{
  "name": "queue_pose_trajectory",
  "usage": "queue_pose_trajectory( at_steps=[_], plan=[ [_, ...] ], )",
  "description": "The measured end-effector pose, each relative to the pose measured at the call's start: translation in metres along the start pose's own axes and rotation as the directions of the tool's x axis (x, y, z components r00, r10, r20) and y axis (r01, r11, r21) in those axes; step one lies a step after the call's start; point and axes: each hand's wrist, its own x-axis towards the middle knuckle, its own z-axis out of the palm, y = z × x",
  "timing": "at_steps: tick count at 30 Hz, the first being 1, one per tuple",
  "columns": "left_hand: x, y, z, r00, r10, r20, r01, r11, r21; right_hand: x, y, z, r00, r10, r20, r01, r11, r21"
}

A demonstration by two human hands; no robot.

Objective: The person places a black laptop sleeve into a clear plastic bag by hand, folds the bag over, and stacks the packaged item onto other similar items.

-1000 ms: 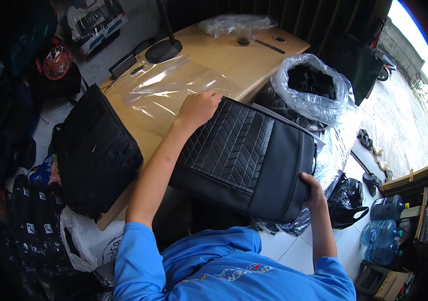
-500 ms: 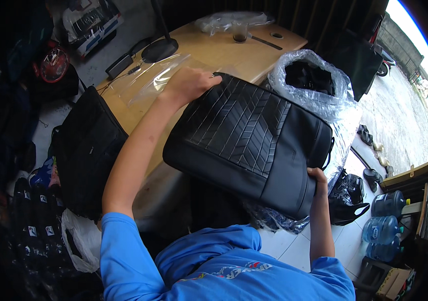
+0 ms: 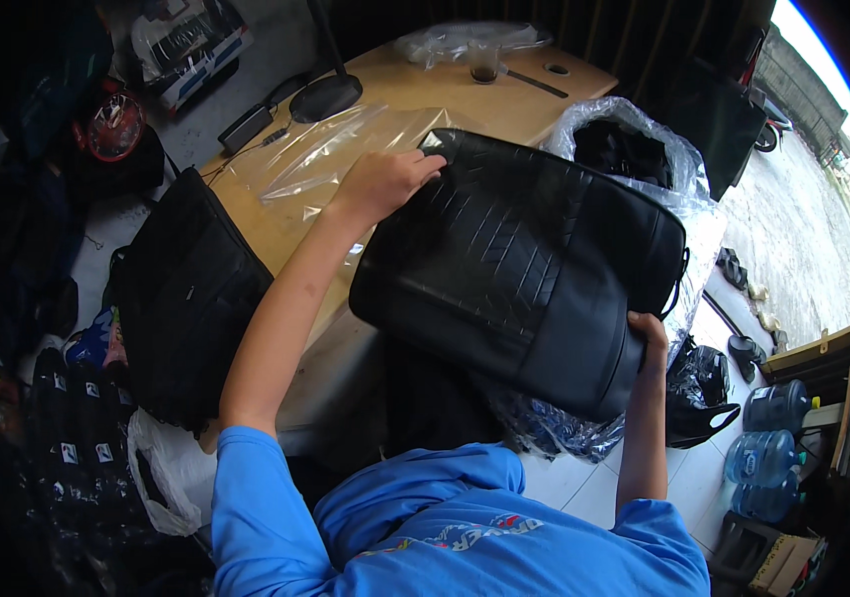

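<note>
A black backpack (image 3: 514, 264) with a chevron-patterned front panel is held up in front of me, tilted, above the near edge of the wooden table. My left hand (image 3: 382, 186) is closed on its far left corner, thumb and fingers pinching the edge. At the opposite end my right hand (image 3: 650, 333) grips the lower right side, with most of its fingers hidden beneath the bag. Clear plastic wrap (image 3: 310, 159) lies on the table just beyond my left hand.
Another black bag (image 3: 186, 289) stands at the table's left. Right of the table is a clear plastic sack (image 3: 678, 139) with black contents. A lamp base (image 3: 326, 98) and a cup (image 3: 484, 65) stand farther back. Water jugs (image 3: 765, 458) and a black plastic bag (image 3: 700, 393) sit on the right.
The backpack has moved slightly right along with both hands, and its front panel has tilted so that it catches less light. Both hands keep their hold.
</note>
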Motion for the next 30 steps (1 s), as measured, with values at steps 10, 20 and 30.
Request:
queue_pose_trajectory(
  at_steps=[10, 20, 30],
  plan=[
    [-0.036, 0.006, 0.006, 0.980, -0.115, -0.160, 0.138, 0.981, 0.138, 0.018, 0.020, -0.033, 0.999, 0.034, -0.016, -0.033, 0.998, 0.046],
    [-0.078, 0.015, 0.004, 0.914, -0.379, -0.145, 0.350, 0.917, -0.190, 0.022, 0.021, -0.044, 0.996, 0.051, 0.078, -0.060, 0.991, 0.123],
    [-0.078, 0.017, 0.005, 0.849, -0.419, -0.320, 0.355, 0.903, -0.240, -0.006, 0.025, -0.076, 0.887, 0.316, 0.338, -0.416, 0.865, 0.281]
  ],
)
